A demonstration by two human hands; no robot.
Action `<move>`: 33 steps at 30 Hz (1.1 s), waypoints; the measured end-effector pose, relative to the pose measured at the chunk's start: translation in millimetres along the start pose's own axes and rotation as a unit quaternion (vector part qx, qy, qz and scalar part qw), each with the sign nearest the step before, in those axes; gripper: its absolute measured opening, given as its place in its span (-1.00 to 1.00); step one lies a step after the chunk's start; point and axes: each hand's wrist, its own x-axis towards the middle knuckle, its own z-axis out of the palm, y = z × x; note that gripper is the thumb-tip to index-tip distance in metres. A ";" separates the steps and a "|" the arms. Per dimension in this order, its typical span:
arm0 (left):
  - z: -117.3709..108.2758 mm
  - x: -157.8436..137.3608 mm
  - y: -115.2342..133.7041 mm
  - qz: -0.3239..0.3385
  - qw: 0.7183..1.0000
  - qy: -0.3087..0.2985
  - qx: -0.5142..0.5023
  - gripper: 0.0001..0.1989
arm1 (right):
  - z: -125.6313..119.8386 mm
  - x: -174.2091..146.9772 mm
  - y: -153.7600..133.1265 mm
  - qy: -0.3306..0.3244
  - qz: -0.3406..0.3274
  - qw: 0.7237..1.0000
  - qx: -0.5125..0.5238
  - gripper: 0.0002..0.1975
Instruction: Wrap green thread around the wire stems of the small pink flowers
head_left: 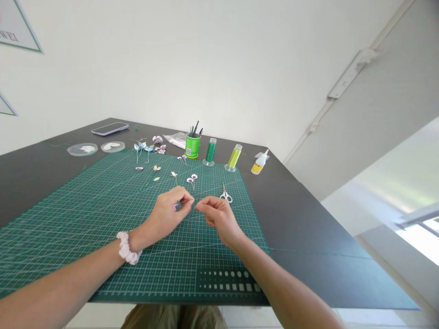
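My left hand (173, 205), a pale scrunchie (127, 248) round its wrist, is closed with thumb and forefinger pinched together. A small purple piece (177, 206) shows inside its curled fingers, mostly hidden. Just to the right, fingertips almost meeting it, my right hand (217, 214) is also pinched; whatever it grips is too fine to make out. Both are above the green cutting mat (103, 224). White-handled scissors (226, 196) lie just beyond my right hand. Farther forward are purple-rimmed flower pieces on wire (192, 178), a white bud on a stem (174, 174) and a small green leaf (156, 179).
Along the mat's far side stand a green can of tools (192, 146), a dark green thread spool (211, 151), a yellow-green spool (234, 157) and a glue bottle (259, 163). Blue flowers (140, 146), shallow dishes (82, 149) and a phone (110, 129) lie at the far left.
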 end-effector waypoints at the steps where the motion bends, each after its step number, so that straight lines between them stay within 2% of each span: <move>1: -0.2 0.1 0.2 0.001 1.000 0.002 0.005 -0.82 | 0.6 -0.2 0.3 0.011 -0.015 1.000 -0.024 -0.82; 5: -0.7 0.5 -0.1 0.008 1.000 0.003 0.018 -0.82 | 2.9 -2.4 0.3 0.049 -0.092 0.987 -0.122 -0.79; 11: -0.8 1.0 -1.2 0.032 0.999 -0.008 0.021 -0.81 | 0.3 -6.7 2.5 0.070 -0.188 0.949 -0.241 -0.80; 16: -1.7 1.7 0.3 0.064 0.997 -0.032 0.013 -0.81 | -4.2 -5.4 3.1 0.074 -0.216 0.936 -0.267 -0.82; 21: -2.6 1.1 0.8 0.092 0.994 -0.052 -0.005 -0.80 | -5.7 -0.7 1.0 0.079 -0.180 0.958 -0.208 -0.83; 24: -3.5 1.0 0.9 0.097 0.993 -0.054 -0.025 -0.82 | -6.1 2.4 -2.0 0.054 -0.125 0.981 -0.135 -0.83; 27: -4.7 1.4 2.0 0.073 0.995 -0.056 -0.051 -0.83 | -7.3 4.4 -4.4 0.012 -0.036 0.998 -0.045 -0.83; 29: -5.6 2.0 3.2 0.043 0.995 -0.056 -0.067 -0.82 | -7.7 4.5 -5.2 -0.017 0.015 1.000 0.014 -0.83; 33: -6.4 3.5 3.8 -0.004 0.996 -0.043 -0.077 -0.82 | -5.0 1.4 -5.2 -0.062 0.059 0.994 0.070 -0.85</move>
